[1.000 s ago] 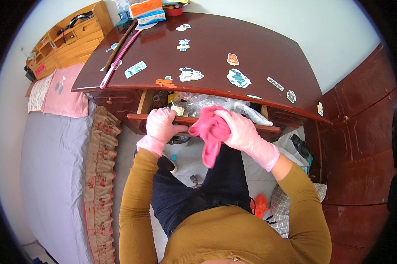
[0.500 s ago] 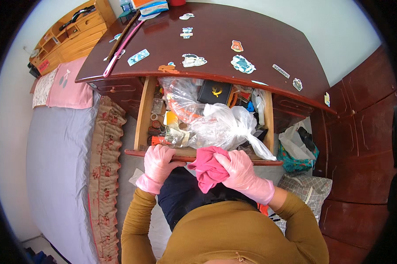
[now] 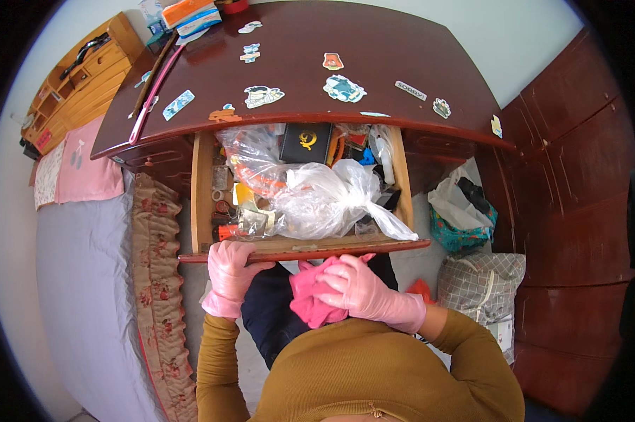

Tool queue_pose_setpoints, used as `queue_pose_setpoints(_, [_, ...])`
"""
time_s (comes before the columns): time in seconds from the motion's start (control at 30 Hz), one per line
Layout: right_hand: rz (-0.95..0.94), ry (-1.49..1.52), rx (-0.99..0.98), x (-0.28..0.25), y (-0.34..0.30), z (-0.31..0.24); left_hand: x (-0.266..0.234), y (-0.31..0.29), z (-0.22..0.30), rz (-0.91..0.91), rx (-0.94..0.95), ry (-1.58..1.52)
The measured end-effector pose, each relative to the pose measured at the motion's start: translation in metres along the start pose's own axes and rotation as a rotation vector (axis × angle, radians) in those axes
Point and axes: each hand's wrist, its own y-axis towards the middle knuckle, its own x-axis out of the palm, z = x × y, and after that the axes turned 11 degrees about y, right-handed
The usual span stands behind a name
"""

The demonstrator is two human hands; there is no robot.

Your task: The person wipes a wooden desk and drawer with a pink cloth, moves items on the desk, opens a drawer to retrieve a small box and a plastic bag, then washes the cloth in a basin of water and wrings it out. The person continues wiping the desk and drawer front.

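Observation:
My left hand [image 3: 231, 273], in a pink glove, grips the front board of the pulled-out wooden drawer [image 3: 303, 247] near its left end. In my gloved right hand [image 3: 352, 285] is a bunched pink cloth [image 3: 309, 292], held just in front of the drawer's front. Inside the drawer lie a knotted clear plastic bag [image 3: 324, 197], a black box [image 3: 307, 143] with a gold mark, a yellow piece [image 3: 243, 193], a tape roll [image 3: 218, 195] and other small items. The bag covers part of the contents.
Above the drawer spreads the dark red desk top [image 3: 293, 77] with stickers, a pink stick [image 3: 155, 95] and tissue packs [image 3: 194, 17]. A bed [image 3: 85, 281] stands left. At right are a teal bag [image 3: 465, 228], a checked bag [image 3: 480, 285] and a dark red wardrobe [image 3: 567, 267].
My right hand and the cloth have dropped back from the drawer's front edge toward my body. The left hand still grips the front. The view has shifted slightly.

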Motion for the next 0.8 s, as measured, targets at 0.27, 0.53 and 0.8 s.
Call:
queue_pose_setpoints(0.27, [-0.056, -0.099, -0.316, 0.042, 0.052, 0.016, -0.016, 0.023, -0.004, 0.070, 0.044, 0.020])
queue_pose_setpoints(0.53, [-0.428, -0.946, -0.607, 0.037, 0.040, 0.045, -0.034, 0.040, -0.006, 0.049, 0.050, 0.011])
queue_pose_setpoints(0.8, [-0.556, -0.707, -0.282, 0.006, -0.056, 0.060, -0.034, 0.038, -0.007, 0.012, 0.046, 0.011])
